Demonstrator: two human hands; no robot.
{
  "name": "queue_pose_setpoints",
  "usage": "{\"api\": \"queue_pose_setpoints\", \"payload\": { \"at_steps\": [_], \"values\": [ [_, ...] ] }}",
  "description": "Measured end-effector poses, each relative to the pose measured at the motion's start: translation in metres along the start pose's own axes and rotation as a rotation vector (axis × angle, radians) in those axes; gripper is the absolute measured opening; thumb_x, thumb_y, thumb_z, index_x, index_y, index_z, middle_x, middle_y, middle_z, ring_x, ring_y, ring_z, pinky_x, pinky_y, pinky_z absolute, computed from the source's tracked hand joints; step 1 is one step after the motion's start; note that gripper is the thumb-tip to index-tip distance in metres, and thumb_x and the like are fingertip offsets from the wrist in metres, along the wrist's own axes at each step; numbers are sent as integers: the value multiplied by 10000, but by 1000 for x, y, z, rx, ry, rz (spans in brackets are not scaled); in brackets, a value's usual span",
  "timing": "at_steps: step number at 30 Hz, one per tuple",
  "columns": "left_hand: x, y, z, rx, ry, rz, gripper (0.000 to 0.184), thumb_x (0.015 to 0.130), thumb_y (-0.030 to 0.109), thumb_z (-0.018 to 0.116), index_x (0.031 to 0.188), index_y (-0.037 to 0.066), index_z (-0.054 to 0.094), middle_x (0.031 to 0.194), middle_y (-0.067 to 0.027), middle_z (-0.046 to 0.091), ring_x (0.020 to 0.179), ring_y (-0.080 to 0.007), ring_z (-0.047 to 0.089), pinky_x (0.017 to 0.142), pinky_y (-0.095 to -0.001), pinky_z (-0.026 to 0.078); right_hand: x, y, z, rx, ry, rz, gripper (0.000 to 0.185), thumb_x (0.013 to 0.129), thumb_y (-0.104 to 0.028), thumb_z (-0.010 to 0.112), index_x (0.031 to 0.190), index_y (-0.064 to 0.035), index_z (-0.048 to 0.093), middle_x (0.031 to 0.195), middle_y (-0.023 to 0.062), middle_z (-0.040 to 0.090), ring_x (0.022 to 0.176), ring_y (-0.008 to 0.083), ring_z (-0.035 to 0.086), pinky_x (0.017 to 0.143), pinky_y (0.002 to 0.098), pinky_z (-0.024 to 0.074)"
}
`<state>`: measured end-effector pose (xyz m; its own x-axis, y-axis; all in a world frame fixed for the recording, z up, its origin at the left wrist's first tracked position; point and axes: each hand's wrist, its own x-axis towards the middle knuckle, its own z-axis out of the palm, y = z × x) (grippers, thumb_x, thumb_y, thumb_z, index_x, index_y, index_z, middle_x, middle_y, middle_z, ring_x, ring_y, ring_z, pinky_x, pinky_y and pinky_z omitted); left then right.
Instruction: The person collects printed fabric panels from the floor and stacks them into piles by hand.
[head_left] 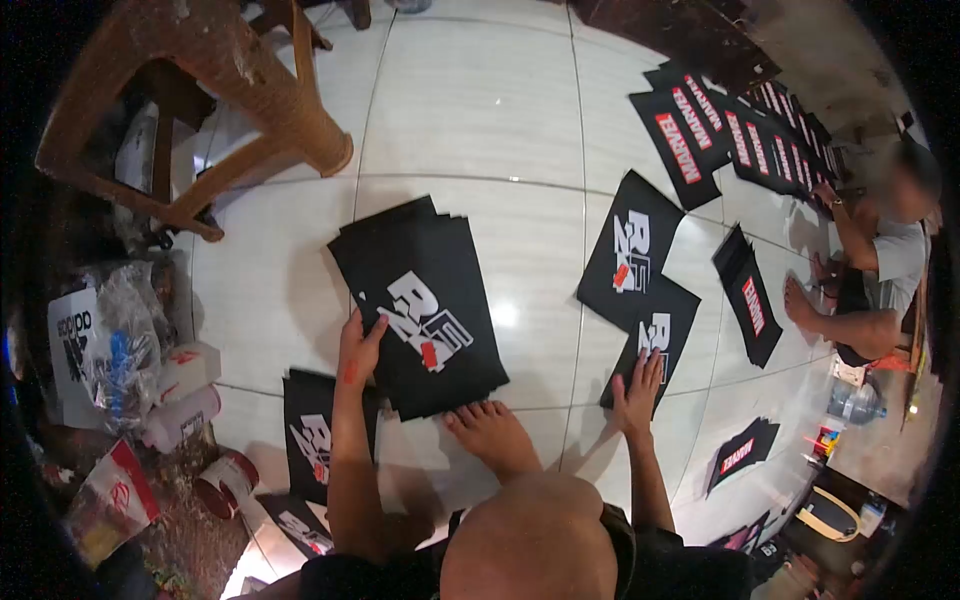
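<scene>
One black stack (420, 305) sat pinched in the left hand (361, 345); the right hand (639, 392) lay spread on a black sheet (672, 318) farther right.

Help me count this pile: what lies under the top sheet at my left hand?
Edges of more black sheets stick out from under the top sheet, beside your left hand. Their covered faces cannot be seen, so I can't tell their prints or number.

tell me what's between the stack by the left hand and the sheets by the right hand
Bare white floor tiles lie between the stack and the black sheets in the head view; a foot is by the stack's near edge.
</scene>
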<state>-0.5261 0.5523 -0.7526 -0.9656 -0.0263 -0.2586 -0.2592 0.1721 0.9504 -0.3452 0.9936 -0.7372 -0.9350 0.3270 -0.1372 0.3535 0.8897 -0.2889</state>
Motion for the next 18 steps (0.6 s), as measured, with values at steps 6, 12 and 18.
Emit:
{"api": "queue_pose_setpoints", "payload": {
  "at_steps": [6,12,18],
  "values": [
    [3,-7,-9,-68,-52,-202,290,926,135,588,1180,-6,578,1038,-66,657,919,-121,591,828,-258,461,117,-45,-8,345,51,-111,818,877,-442,589,1458,9,233,1525,260,139,1421,399,113,1148,463,109],
    [3,-12,-7,-158,-49,-229,297,928,145,590,1192,10,586,1033,-49,658,912,-110,589,816,-245,462,145,-84,-6,64,147,-351,835,837,-484,623,1441,-8,296,1505,263,199,1407,417,151,1139,508,101],
    [-4,-1,0,-176,1,-183,293,931,148,587,1189,9,587,1044,-49,654,919,-108,587,825,-240,456,150,-68,19,36,230,-361,498,910,-223,565,1358,-34,456,1463,214,332,1375,385,272,1120,498,201]
  ]
}}
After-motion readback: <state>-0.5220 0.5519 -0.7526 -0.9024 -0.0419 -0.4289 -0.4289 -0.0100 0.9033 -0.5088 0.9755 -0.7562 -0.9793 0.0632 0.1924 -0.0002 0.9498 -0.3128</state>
